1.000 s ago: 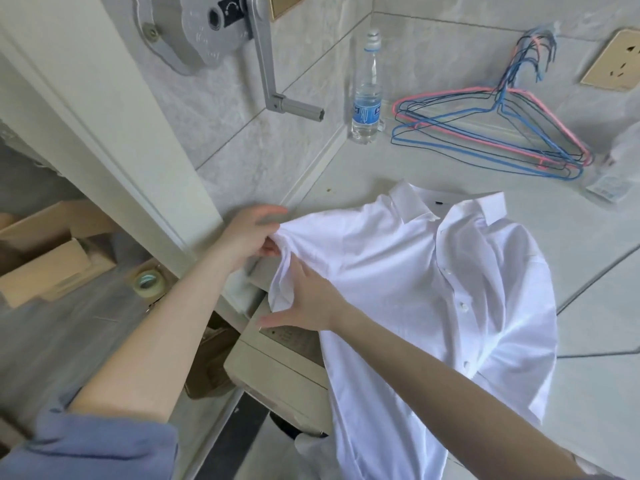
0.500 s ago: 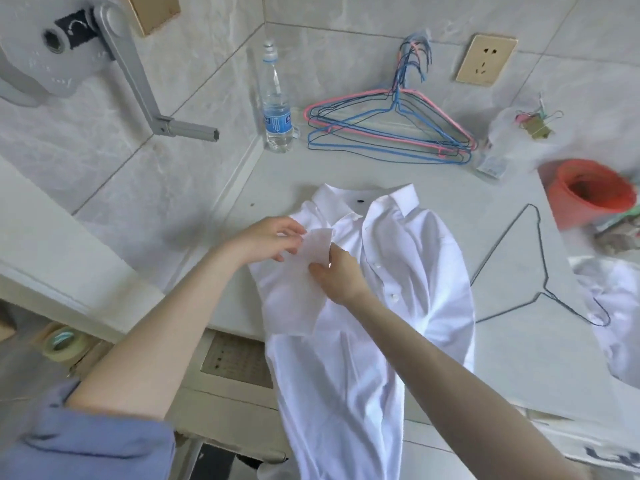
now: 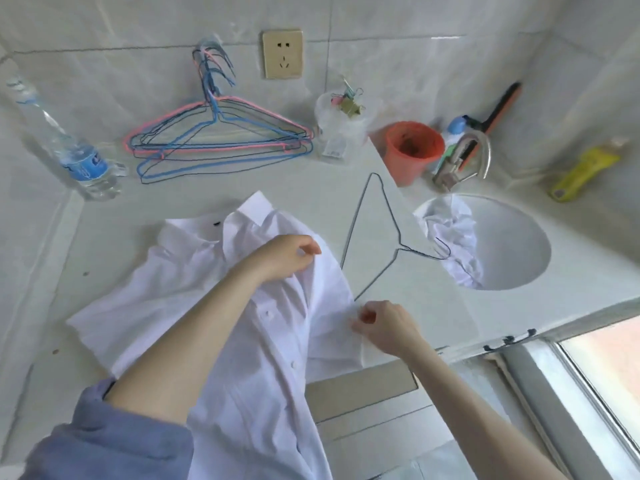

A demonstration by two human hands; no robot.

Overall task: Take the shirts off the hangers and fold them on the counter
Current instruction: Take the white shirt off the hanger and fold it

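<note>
A white short-sleeved shirt [image 3: 180,299] lies face up on the pale counter [image 3: 408,306], collar toward the wall, its tail hanging over the front edge. My left hand [image 3: 282,258] reaches across the chest and pinches the cloth near the shirt's right shoulder. My right hand [image 3: 384,323] pinches the edge of the right sleeve near the counter's front. A bare dark wire hanger [image 3: 372,237] lies just right of the shirt. More white cloth [image 3: 453,237] sits crumpled in the sink.
Several pink and blue wire hangers [image 3: 218,143] are stacked by the back wall. A water bottle [image 3: 74,157] stands at the far left. An orange cup [image 3: 414,150], a tap [image 3: 464,164], a clip bag [image 3: 341,126] and a round sink [image 3: 512,244] fill the right.
Both hands have left the shirt's left sleeve and moved to its right side. The left sleeve now lies spread flat on the counter. The view has swung right, showing the sink.
</note>
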